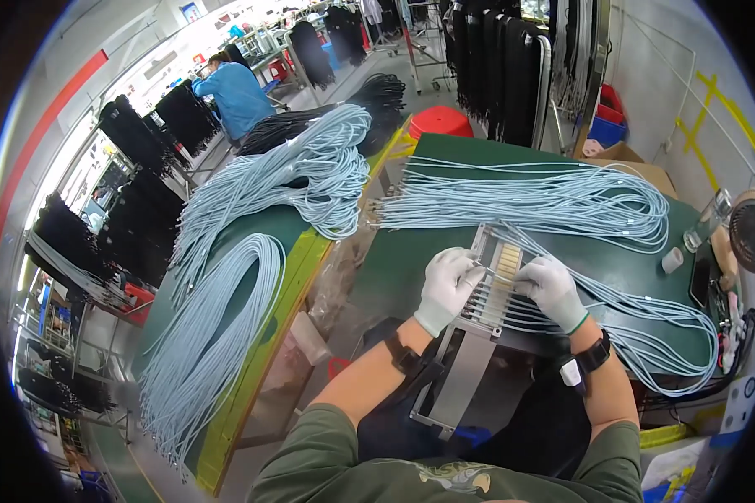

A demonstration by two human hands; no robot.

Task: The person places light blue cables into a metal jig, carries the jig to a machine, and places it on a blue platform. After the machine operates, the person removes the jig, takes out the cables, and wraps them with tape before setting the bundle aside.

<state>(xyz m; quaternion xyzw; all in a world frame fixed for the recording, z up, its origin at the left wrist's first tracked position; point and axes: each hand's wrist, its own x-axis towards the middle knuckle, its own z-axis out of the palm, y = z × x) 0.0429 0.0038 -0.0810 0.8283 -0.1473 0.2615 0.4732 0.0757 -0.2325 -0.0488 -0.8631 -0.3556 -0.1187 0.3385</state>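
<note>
A flat, dark green table (470, 149) holds a long bundle of pale blue, round cables (545, 201), at one o'clock from the slotted silver metal rack (485, 312). The white-gloved left hand (446, 289), at nine o'clock, and white-gloved right hand (552, 289), at three, have bent fingers, nearly together (I can't tell what they grip).

Two hands (448, 285) (one left, one right), one metal fixture (481, 324), one stool (441, 122)
</note>
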